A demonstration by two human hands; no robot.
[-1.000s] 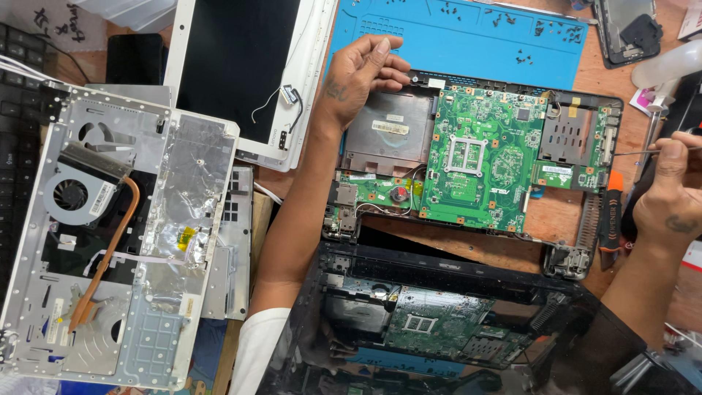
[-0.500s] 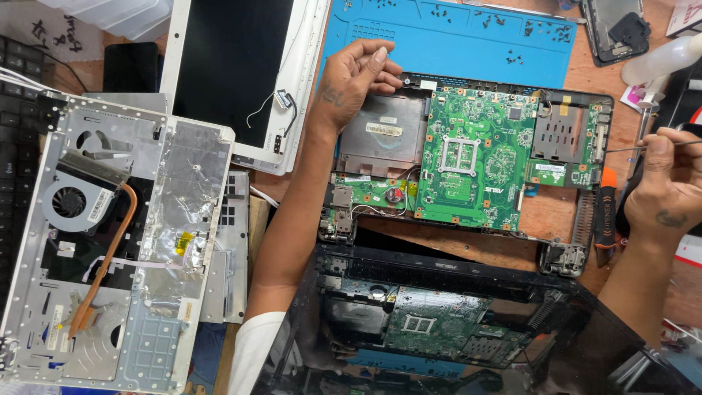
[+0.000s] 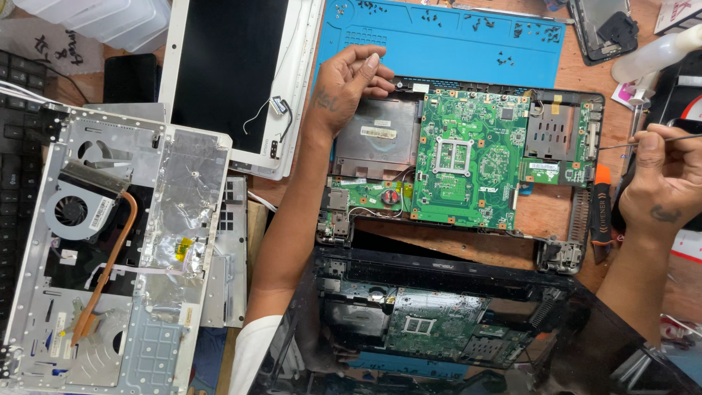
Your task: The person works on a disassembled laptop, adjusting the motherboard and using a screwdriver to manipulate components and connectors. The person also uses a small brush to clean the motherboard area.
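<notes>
- Two hands busy on an opened laptop base (image 3: 563,219)
- left hand (image 3: 349,84) pinching at its top edge beside the green motherboard (image 3: 472,157)
- right hand (image 3: 662,183) clamped round a thin metal tool (image 3: 621,144)

A cluttered wooden workbench (image 3: 537,219) under even light carries a blue work mat (image 3: 446,44) along its far edge.

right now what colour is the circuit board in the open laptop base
Green, with a silver square socket frame near its middle; the circuit board shows best in the head view.

A dark laptop screen (image 3: 234,69) in a white frame lies top-left; a glossy black screen (image 3: 468,344) lies bottom-centre
</notes>
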